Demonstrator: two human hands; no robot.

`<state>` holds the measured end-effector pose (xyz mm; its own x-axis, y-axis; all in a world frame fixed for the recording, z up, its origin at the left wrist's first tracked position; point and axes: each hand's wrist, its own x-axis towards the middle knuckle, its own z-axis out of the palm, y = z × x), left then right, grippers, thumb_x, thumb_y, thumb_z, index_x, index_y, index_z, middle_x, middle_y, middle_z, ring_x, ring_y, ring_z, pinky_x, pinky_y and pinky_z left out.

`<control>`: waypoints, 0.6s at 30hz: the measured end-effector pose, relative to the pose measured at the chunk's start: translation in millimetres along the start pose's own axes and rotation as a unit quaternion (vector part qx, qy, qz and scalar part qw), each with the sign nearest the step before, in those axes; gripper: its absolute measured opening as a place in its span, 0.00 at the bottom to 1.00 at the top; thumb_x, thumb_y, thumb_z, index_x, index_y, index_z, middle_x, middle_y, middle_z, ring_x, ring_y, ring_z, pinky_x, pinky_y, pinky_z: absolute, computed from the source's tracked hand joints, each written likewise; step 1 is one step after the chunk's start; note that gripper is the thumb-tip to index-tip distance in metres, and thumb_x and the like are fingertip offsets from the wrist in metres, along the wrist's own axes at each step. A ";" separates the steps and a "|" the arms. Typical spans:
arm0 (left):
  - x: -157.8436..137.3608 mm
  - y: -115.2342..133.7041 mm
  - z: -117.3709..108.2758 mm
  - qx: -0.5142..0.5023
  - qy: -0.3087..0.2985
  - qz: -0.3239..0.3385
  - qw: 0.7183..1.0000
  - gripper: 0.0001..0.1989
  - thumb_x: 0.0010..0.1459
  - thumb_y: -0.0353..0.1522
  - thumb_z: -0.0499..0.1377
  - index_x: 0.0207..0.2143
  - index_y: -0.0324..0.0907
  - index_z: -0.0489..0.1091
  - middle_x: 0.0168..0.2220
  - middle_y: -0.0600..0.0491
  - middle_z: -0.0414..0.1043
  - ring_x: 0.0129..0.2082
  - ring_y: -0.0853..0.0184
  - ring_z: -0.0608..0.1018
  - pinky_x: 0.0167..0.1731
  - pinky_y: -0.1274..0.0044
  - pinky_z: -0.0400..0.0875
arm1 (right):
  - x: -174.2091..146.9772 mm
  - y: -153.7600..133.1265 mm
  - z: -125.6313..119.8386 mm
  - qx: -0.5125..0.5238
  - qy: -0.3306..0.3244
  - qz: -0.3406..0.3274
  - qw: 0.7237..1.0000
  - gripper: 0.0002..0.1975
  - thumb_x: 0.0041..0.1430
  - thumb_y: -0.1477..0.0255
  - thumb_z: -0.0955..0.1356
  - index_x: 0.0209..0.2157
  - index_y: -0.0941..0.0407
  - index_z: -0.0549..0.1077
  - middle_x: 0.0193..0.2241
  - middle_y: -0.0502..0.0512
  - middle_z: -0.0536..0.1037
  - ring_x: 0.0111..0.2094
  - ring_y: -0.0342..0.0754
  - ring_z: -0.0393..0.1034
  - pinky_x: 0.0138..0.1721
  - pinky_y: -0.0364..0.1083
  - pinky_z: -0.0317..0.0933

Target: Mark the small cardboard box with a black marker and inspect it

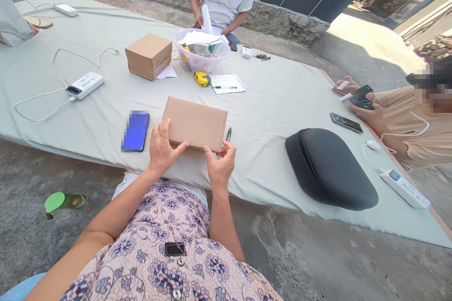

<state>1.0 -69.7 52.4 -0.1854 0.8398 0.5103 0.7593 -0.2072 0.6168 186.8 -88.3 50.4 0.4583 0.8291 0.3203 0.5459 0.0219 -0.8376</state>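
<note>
A flat brown cardboard box with its lid closed lies before me near the table's front edge. My left hand grips its left end, the thumb along the front edge and the fingers over the corner. At the right front corner my right hand has its thumb on the front edge and its fingers curled round the side. A dark marker pen rests just beyond my right fingers. Left of the box lies a phone with a blue screen.
Behind are a taller carton, a filled plastic basket, a yellow tape measure and a notepad. A black padded case stands right; a white power bank with cables lies left. Two people sit at the far and right sides.
</note>
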 end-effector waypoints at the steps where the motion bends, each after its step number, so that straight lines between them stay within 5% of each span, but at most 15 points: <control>1: -0.1 2.3 0.7 0.011 -0.003 -0.007 1.000 0.49 0.51 0.56 0.67 0.66 0.38 0.59 0.61 0.32 0.64 0.62 0.45 0.70 0.60 0.56 0.68 | -0.2 -1.3 0.9 -0.020 0.002 0.000 1.000 0.35 0.48 0.47 0.74 0.50 0.55 0.66 0.38 0.52 0.72 0.35 0.47 0.67 0.43 0.50 0.65; 8: 1.0 10.9 5.2 0.035 -0.012 -0.046 0.998 0.52 0.46 0.61 0.66 0.65 0.41 0.63 0.62 0.31 0.61 0.62 0.40 0.69 0.59 0.54 0.67 | 1.0 -7.0 6.7 -0.071 0.007 0.017 0.997 0.43 0.41 0.44 0.76 0.51 0.56 0.65 0.42 0.58 0.74 0.39 0.52 0.68 0.46 0.53 0.64; 18: 5.7 -7.0 5.6 0.014 -0.029 -0.007 0.999 0.41 0.59 0.58 0.57 0.65 0.40 0.64 0.62 0.32 0.61 0.64 0.43 0.68 0.60 0.53 0.66 | 8.2 7.5 0.5 0.084 -0.016 0.011 0.996 0.27 0.58 0.49 0.68 0.50 0.55 0.71 0.32 0.49 0.68 0.35 0.46 0.66 0.45 0.49 0.65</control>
<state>-1.9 -60.7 47.7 -0.1601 0.8702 0.4659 0.7741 -0.1822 0.6063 194.3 -81.0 46.5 0.4446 0.8478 0.2891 0.4095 0.0947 -0.9074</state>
